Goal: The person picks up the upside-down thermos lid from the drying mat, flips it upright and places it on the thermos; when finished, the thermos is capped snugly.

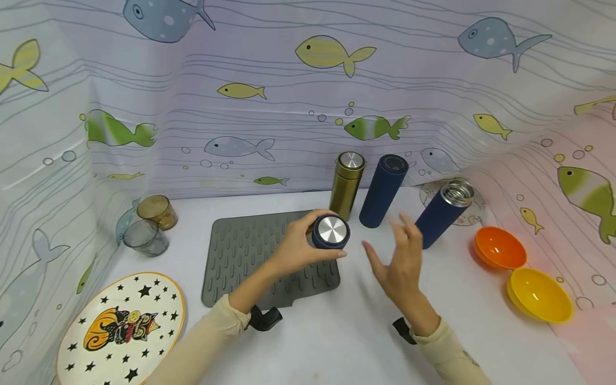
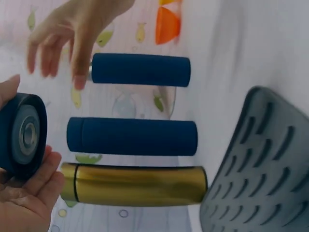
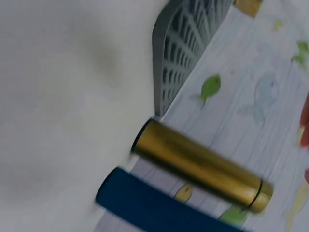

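My left hand grips a dark blue flask lid with a silver top, held up over the right part of the grey drying mat. In the left wrist view the lid's hollow underside shows. My right hand holds nothing; its fingers are spread and slightly bent, just left of an uncapped blue flask with a bare steel mouth. Beyond the hands stand a capped blue flask and a capped gold flask, both upright.
Two tinted glasses, one brown and one grey, stand at the left. A plate with stars lies front left. An orange bowl and a yellow bowl sit right. Another plate is behind the uncapped flask.
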A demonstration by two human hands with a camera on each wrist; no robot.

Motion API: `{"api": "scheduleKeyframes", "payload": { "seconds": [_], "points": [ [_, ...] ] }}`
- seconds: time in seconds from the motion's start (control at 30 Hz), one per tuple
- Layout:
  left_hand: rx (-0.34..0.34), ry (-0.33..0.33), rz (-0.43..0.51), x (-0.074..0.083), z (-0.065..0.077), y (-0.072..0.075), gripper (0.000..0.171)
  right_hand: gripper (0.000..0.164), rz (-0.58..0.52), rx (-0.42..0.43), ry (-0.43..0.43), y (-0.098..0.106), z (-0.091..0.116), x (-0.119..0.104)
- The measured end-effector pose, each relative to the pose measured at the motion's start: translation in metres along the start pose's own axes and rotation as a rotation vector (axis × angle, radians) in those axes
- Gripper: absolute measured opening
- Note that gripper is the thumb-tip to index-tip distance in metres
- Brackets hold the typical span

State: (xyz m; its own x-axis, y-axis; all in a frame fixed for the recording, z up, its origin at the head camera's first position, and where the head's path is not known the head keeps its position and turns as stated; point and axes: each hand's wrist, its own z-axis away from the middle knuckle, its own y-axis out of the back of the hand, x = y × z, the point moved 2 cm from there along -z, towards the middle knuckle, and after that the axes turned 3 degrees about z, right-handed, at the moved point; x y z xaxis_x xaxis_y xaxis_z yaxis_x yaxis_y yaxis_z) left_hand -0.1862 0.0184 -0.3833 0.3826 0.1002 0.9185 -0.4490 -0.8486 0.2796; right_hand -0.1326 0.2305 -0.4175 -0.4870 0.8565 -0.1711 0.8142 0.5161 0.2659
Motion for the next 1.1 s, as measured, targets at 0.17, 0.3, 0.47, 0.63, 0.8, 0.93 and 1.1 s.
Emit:
{"api": "scheduleKeyframes", "payload": {
  "seconds": [0.17, 0.3, 0.47, 0.63, 0.8, 0.93, 1.1],
  "points": [
    [0.022, -0.001, -0.01, 0.011, -0.02, 0.004, 0.07, 0.087, 0.098, 0.136, -0.427, 0.015, -0.003, 0.05],
    [0.02, 0.013, 0.006, 0.017, -0.033, 0.002, 0.067, 0.103, 0.177, 0.135, -0.689, 0.023, -0.004, 0.084],
    [0.018, 0.021, 0.007, 0.022, -0.045, -0.003, 0.067, 0.113, 0.076, 0.052, -0.952, 0.019, -0.001, 0.11],
    [0.02, 0.011, -0.008, 0.025, -0.051, -0.005, 0.07, 0.096, -0.028, 0.018, -1.063, 0.011, 0.004, 0.123],
    [0.021, 0.018, -0.005, 0.025, -0.05, -0.006, 0.07, 0.088, 0.014, -0.002, -1.059, 0.005, 0.005, 0.132],
    [0.023, 0.028, 0.008, 0.023, -0.048, -0.007, 0.07, 0.091, 0.04, -0.019, -1.07, 0.003, 0.007, 0.132],
    [0.031, 0.011, -0.001, 0.026, -0.047, -0.008, 0.071, 0.086, -0.046, -0.029, -0.961, -0.001, 0.01, 0.097]
  ]
}}
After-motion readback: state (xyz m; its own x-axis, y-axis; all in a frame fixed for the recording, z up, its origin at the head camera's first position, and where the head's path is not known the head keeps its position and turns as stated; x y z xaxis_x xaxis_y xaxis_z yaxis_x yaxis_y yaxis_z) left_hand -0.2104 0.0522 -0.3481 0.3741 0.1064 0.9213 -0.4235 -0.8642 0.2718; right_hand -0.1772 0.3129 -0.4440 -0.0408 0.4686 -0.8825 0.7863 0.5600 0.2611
